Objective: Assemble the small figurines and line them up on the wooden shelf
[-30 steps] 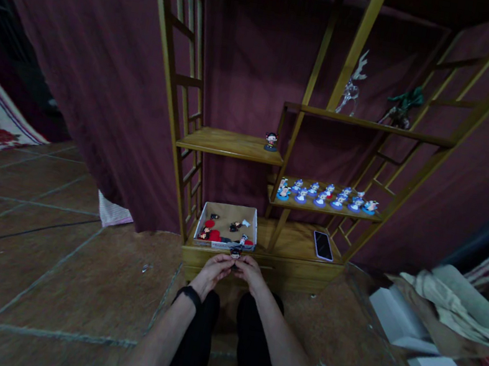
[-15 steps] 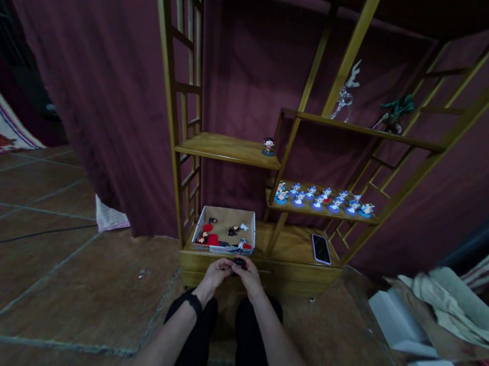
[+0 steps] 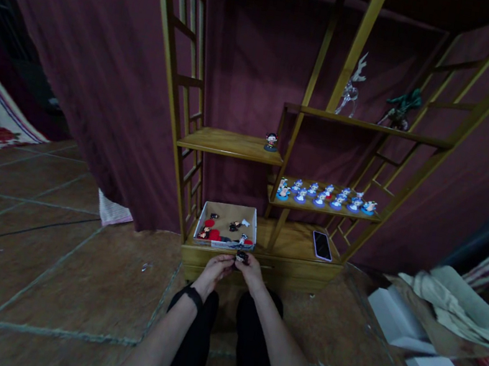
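My left hand [image 3: 216, 267] and my right hand [image 3: 250, 270] meet in front of the wooden shelf unit [image 3: 292, 261], fingers pinched together on a small dark toy figure part [image 3: 240, 258]. Just beyond them a white-walled cardboard box [image 3: 224, 244] sits on the lowest shelf, holding several small red, black and white figure pieces. One finished little figure [image 3: 271, 142] with a red body stands on the middle left shelf. A black band is on my left wrist.
Two rows of small blue-based figures [image 3: 325, 196] fill the lower right shelf. A phone [image 3: 322, 245] lies on the bottom shelf. A glass ornament [image 3: 351, 88] and a dark green one [image 3: 402, 107] stand on the top shelf. White boxes and cloth [image 3: 434, 311] lie on the floor at right.
The view has shifted slightly. My hands stay together at the shelf's front edge, working the small dark piece between the fingers.
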The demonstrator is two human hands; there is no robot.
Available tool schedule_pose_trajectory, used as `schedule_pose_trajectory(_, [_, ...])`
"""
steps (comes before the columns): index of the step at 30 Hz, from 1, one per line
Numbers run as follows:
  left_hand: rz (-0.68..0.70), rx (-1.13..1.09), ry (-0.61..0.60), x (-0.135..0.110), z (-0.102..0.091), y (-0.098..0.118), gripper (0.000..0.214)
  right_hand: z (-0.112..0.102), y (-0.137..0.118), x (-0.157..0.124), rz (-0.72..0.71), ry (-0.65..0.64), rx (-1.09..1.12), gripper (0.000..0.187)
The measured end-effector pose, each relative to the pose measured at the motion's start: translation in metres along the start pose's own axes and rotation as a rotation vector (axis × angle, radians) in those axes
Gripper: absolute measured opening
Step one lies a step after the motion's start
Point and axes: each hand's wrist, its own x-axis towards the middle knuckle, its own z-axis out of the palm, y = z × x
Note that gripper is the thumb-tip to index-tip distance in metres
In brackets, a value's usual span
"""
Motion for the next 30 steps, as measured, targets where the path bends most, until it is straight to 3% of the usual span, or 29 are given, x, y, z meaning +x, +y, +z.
schedule_pose_trajectory(7, [-0.013, -0.045, -0.001, -0.003, 0.001, 0.002, 0.023, -0.001, -0.006, -0.003, -0.011, -0.018, 0.002, 0.028])
schedule_pose_trajectory(12, [0.053, -0.058, -0.014, 0.001, 0.001, -0.002, 0.027, 0.001, -0.012, -0.006, -0.009, -0.05, 0.091, 0.033])
schedule_pose_trajectory(17, [0.119, -0.076, -0.005, 0.002, 0.0, -0.004, 0.027, 0.003, -0.017, -0.013, 0.123, -0.06, 0.144, 0.036])
schedule_pose_trajectory(23, [0.228, 0.036, -0.093, 0.0, 0.004, -0.004, 0.034, -0.001, -0.019, -0.015, 0.174, -0.117, 0.216, 0.042])
schedule_pose_trajectory(30, [0.309, 0.122, -0.092, -0.002, 0.009, -0.004, 0.034, -0.002, -0.024, -0.016, 0.193, -0.134, 0.261, 0.041])
